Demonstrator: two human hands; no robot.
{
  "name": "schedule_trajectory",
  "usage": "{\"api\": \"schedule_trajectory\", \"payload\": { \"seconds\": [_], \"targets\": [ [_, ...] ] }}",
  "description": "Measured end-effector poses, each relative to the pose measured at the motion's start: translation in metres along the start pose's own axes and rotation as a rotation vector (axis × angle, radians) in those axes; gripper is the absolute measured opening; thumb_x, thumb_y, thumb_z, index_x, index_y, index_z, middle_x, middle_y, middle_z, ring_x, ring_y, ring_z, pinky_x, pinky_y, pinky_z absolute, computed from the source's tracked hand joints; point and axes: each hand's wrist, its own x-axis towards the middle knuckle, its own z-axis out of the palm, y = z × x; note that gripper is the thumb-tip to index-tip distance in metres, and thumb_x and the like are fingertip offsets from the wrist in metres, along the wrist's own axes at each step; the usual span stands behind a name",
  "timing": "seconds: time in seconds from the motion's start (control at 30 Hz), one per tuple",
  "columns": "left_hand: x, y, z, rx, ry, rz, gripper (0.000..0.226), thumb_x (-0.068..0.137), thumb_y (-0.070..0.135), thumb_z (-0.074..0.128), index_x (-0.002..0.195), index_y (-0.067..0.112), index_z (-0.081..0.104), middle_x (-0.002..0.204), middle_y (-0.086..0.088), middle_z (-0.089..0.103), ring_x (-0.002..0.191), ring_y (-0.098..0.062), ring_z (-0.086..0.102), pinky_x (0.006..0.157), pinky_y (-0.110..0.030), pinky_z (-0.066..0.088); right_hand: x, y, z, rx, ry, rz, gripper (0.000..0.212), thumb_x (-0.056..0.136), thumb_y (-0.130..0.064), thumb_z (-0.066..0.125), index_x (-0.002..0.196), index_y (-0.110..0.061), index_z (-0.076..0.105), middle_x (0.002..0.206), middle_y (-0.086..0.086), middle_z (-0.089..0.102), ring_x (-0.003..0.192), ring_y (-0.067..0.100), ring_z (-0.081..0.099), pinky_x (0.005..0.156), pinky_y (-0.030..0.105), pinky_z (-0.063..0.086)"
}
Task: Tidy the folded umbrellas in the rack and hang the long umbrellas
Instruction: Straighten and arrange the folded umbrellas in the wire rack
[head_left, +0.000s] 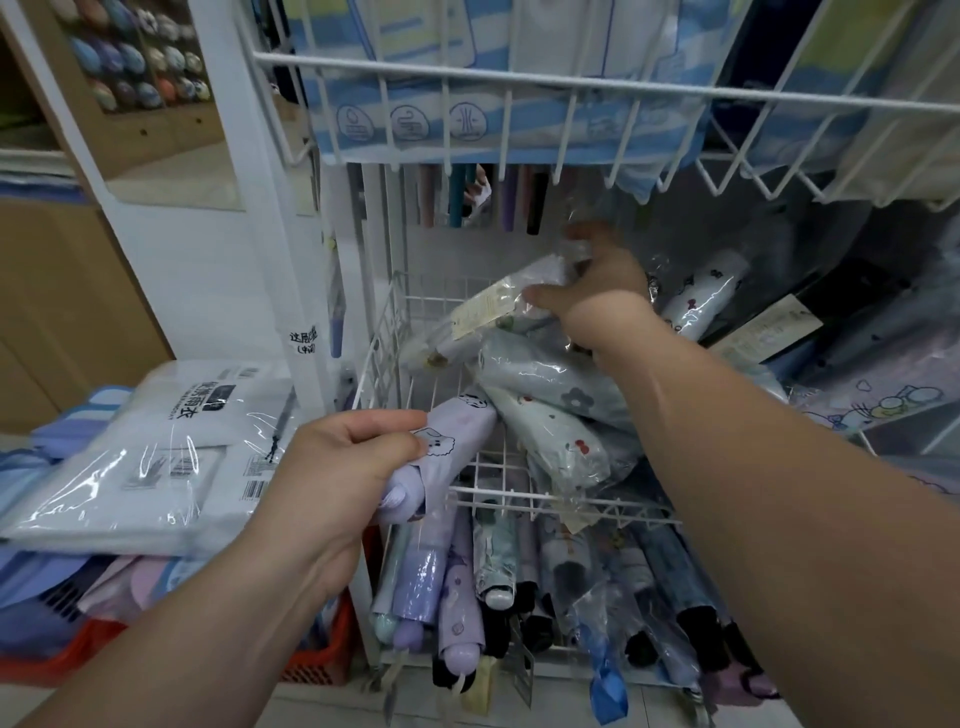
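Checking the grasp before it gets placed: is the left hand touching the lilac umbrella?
Touching. The head view shows the left hand with thumb and fingers curled round the lilac umbrella near its handle end.

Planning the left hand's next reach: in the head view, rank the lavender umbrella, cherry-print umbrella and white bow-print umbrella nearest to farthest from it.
1. The lavender umbrella: gripped by the left hand, front-left of the wire basket.
2. The cherry-print umbrella: mid-basket, to its right.
3. The white bow-print umbrella: back right, beyond the right hand holding a wrapped umbrella.
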Motion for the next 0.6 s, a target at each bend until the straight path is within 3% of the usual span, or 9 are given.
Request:
{"api": "schedule_trajectory", "payload": {
  "seconds": [0.13, 0.23, 0.3, 0.33, 0.37, 0.4, 0.43, 0.53, 0.6],
  "targets": [
    [-0.006, -0.005, -0.003, -0.057, 0.073, 0.040, 0.022, 0.089, -0.001, 0.066, 0.093, 0.017, 0.079, 0.072, -0.015, 0.063, 0.047, -0.015, 0.040, 0.041, -0.012, 0.034, -0.011, -0.006, 0.006, 0.429, 0.179, 0.047, 0.073, 0.070, -0.005, 0.086, 0.129, -0.025, 0.050, 0.118, -0.005, 0.063, 0.108, 0.017, 0.063, 0.097, 0.040, 0.054],
    [-0.015, -0.007, -0.003, -0.045, 0.080, 0.102, 0.027, 0.089, -0.002, 0.065, 0.105, 0.016, 0.078, 0.069, -0.025, 0.059, 0.043, -0.016, 0.037, 0.045, -0.014, 0.042, -0.025, -0.001, 0.011, 0.758, 0.276, 0.110, 0.071, 0.070, 0.006, 0.083, 0.127, -0.022, 0.052, 0.106, -0.012, 0.062, 0.105, 0.014, 0.064, 0.095, 0.033, 0.055],
    [-0.020, -0.012, -0.002, -0.006, 0.084, 0.182, 0.028, 0.090, -0.002, 0.065, 0.105, 0.017, 0.078, 0.091, -0.037, 0.063, 0.043, -0.021, 0.047, 0.052, -0.014, 0.049, -0.030, 0.007, 0.012, 0.889, 0.366, 0.182, 0.067, 0.071, 0.003, 0.084, 0.127, -0.017, 0.055, 0.104, -0.013, 0.061, 0.102, 0.017, 0.066, 0.090, 0.033, 0.058],
    [-0.019, -0.016, -0.001, 0.022, 0.093, 0.231, 0.027, 0.089, -0.001, 0.067, 0.100, 0.021, 0.079, 0.110, -0.026, 0.070, 0.055, -0.026, 0.060, 0.056, -0.018, 0.052, -0.029, 0.012, 0.013, 0.944, 0.389, 0.223, 0.064, 0.070, 0.000, 0.085, 0.125, -0.017, 0.056, 0.103, -0.011, 0.062, 0.100, 0.020, 0.068, 0.088, 0.038, 0.059],
    [-0.018, -0.020, 0.000, 0.058, 0.103, 0.272, 0.027, 0.089, 0.002, 0.069, 0.095, 0.025, 0.080, 0.118, -0.007, 0.072, 0.081, -0.030, 0.070, 0.062, -0.023, 0.055, -0.029, 0.015, 0.013, 0.989, 0.390, 0.262, 0.061, 0.071, -0.002, 0.086, 0.122, -0.017, 0.058, 0.103, -0.007, 0.064, 0.097, 0.023, 0.069, 0.085, 0.042, 0.061],
    [-0.015, -0.022, 0.002, 0.100, 0.109, 0.295, 0.027, 0.088, 0.003, 0.071, 0.092, 0.029, 0.080, 0.121, 0.012, 0.071, 0.102, -0.025, 0.070, 0.070, -0.029, 0.057, -0.029, 0.016, 0.015, 1.000, 0.374, 0.279, 0.058, 0.071, -0.005, 0.086, 0.120, -0.018, 0.059, 0.103, -0.004, 0.065, 0.094, 0.024, 0.070, 0.082, 0.044, 0.062],
    [-0.013, -0.023, 0.005, 0.140, 0.110, 0.309, 0.027, 0.087, 0.005, 0.072, 0.092, 0.030, 0.080, 0.121, 0.021, 0.068, 0.112, -0.017, 0.068, 0.080, -0.034, 0.058, -0.029, 0.018, 0.017, 0.967, 0.362, 0.271, 0.055, 0.070, -0.007, 0.086, 0.118, -0.018, 0.060, 0.105, -0.001, 0.066, 0.094, 0.025, 0.070, 0.080, 0.045, 0.062],
    [-0.003, -0.022, 0.012, 0.250, 0.119, 0.361, 0.026, 0.087, 0.005, 0.071, 0.099, 0.027, 0.079, 0.119, 0.025, 0.063, 0.109, 0.012, 0.061, 0.103, -0.032, 0.052, -0.032, 0.021, 0.022, 0.840, 0.425, 0.168, 0.050, 0.070, -0.012, 0.086, 0.113, -0.018, 0.061, 0.106, -0.002, 0.067, 0.095, 0.021, 0.070, 0.085, 0.041, 0.060],
    [0.006, -0.019, 0.014, 0.280, 0.143, 0.405, 0.024, 0.087, 0.005, 0.071, 0.100, 0.023, 0.079, 0.117, 0.024, 0.063, 0.105, 0.016, 0.059, 0.101, -0.023, 0.051, -0.032, 0.023, 0.019, 0.852, 0.503, 0.112, 0.044, 0.076, -0.007, 0.082, 0.113, -0.015, 0.060, 0.095, -0.009, 0.064, 0.083, 0.003, 0.067, 0.077, 0.021, 0.057]
  ]
}}
